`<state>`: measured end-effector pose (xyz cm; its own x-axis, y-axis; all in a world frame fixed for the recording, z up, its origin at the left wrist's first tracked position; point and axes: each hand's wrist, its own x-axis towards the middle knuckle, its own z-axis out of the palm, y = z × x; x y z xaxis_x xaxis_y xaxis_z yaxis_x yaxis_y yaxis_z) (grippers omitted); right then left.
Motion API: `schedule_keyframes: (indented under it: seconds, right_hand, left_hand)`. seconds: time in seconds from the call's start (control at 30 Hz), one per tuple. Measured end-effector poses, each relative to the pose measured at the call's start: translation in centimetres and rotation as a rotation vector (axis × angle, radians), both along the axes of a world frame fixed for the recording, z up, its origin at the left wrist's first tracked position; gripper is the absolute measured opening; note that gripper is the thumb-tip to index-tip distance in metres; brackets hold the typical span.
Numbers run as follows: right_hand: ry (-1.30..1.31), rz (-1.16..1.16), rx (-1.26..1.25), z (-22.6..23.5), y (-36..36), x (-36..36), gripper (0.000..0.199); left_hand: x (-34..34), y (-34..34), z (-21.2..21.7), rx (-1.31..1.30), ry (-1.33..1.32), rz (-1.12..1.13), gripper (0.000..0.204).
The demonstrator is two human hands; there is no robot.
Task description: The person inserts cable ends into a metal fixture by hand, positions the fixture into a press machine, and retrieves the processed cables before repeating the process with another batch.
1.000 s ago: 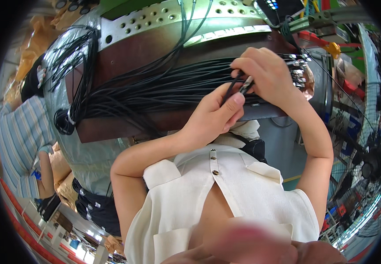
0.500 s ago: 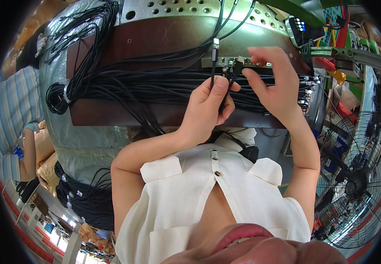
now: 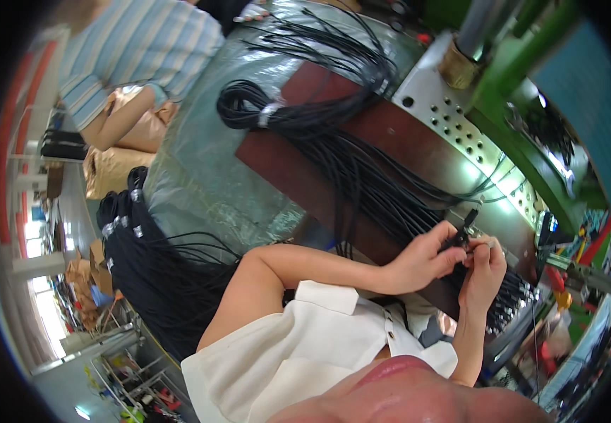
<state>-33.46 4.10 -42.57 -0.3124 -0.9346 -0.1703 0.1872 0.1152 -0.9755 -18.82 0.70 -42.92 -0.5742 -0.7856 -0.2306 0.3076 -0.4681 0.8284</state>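
Note:
My left hand (image 3: pixel 424 258) and my right hand (image 3: pixel 485 271) meet in front of my chest, both pinching the end of a thin black cable (image 3: pixel 465 235) that carries a small connector. The cable belongs to a long bundle of black cables (image 3: pixel 351 166) lying across a dark brown board (image 3: pixel 298 151). My left forearm comes in bent at the elbow from the left. My right forearm rises from below. More connector ends lie just past my right hand (image 3: pixel 510 299).
A perforated metal plate (image 3: pixel 446 116) and a green machine frame (image 3: pixel 524 120) stand behind the board. Grey-green plastic sheeting (image 3: pixel 196 169) covers the bench. Tied coils of black cable (image 3: pixel 147 271) hang at the left. Another person in a striped shirt (image 3: pixel 132 53) works at the upper left.
The view has swung and tilted, so the bench now runs diagonally. My hands stay together on the cable end and sit at the right of the picture.

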Motion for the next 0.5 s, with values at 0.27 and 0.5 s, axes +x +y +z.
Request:
schedule_keyframes:
  seconds: [0.27,0.5]
  right_hand:
    - [1.088,0.193,-0.226,0.9,0.2,-1.3,0.032]
    - [1.556,0.07,-0.569,0.3,-0.6,-3.0,0.038]
  left_hand:
    - [0.1,-1.2,0.5,0.048,0.175,0.012,0.018]
    - [0.1,0.0,0.7,0.204,0.034,-0.307,0.026]
